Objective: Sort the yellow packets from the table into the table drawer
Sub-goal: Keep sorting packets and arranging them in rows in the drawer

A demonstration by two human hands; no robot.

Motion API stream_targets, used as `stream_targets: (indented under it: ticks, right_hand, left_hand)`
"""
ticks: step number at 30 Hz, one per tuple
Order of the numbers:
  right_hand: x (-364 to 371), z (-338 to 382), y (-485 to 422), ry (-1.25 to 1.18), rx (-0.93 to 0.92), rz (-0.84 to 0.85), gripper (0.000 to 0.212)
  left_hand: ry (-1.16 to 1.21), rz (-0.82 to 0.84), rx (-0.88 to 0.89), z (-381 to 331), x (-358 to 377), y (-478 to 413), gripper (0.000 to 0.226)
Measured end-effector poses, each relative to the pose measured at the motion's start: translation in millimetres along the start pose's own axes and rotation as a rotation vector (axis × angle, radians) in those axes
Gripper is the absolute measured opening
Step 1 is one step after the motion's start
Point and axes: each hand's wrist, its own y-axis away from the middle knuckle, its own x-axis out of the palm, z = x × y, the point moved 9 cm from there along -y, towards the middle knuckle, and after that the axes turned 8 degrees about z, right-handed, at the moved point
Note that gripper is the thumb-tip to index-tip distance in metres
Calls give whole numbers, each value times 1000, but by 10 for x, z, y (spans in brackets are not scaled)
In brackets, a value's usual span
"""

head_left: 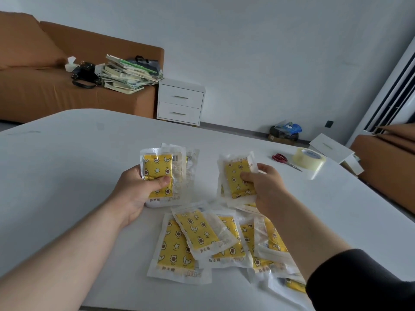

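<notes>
Gathering step: left hand (pixel 137 189) and right hand (pixel 265 187) each clamp clear-wrapped yellow packets (pixel 158 173); next, the drawer (unseen).

A home living room is showing itself here: a brown sofa (pixel 67 86) is carrying stacked books (pixel 128 75) and a handbag (pixel 85 76), a white two-drawer nightstand (pixel 180 102) is standing against the plain wall.
</notes>
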Motion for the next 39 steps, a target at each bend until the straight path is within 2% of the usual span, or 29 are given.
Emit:
stream_targets:
  ticks: [3,6,9,11,14,17,20,22,23,26,32,34,39]
  right_hand:
    - [4,-38,119,-288,72,108,38]
    - [-84,-24,397,-438,82,158,41]
    - [-275,97,820,-490,49,169,24]
    - [-416,159,1128,-518,43,168,18]
    - [-636,245,1581,-521,37,166,22]
    - [-855,270,2044,-483,17,161,25]
    - [-1059,149,2447,-427,-9,161,28]
    - [-1142,-62,2645,-341,35,177,29]
    - [-1166,-132,2676,-260,59,186,31]
    - [-1280,-408,2732,0,112,218,35]
    - [-1466,-995,2614,724,215,319,32]
    - [-1475,-1185,2562,852,263,354,29]
    - [-1221,-1547,2471,1078,323,513,41]
  left_hand:
    - [1,-17,-22,9,0,5,25]
    - [-4,-14,-87,-26,-26,56,22]
    - [-70,25,-124,-233,-51,263,19]
    - [-28,39,-147,-387,-33,530,19]
    - [62,44,-196,-554,77,1005,17]
    - [55,90,-256,-627,292,1499,19]
    - [-72,178,-334,-554,539,1965,41]
    - [-192,270,-387,-391,684,2228,54]
    - [-267,329,-411,-330,779,2304,54]
    - [-526,479,-469,-50,947,2509,37]
    - [-1098,737,-400,467,1143,2510,29]
    - [-1229,817,-395,661,1153,2476,28]
    - [-1402,969,-475,1093,1081,2468,27]
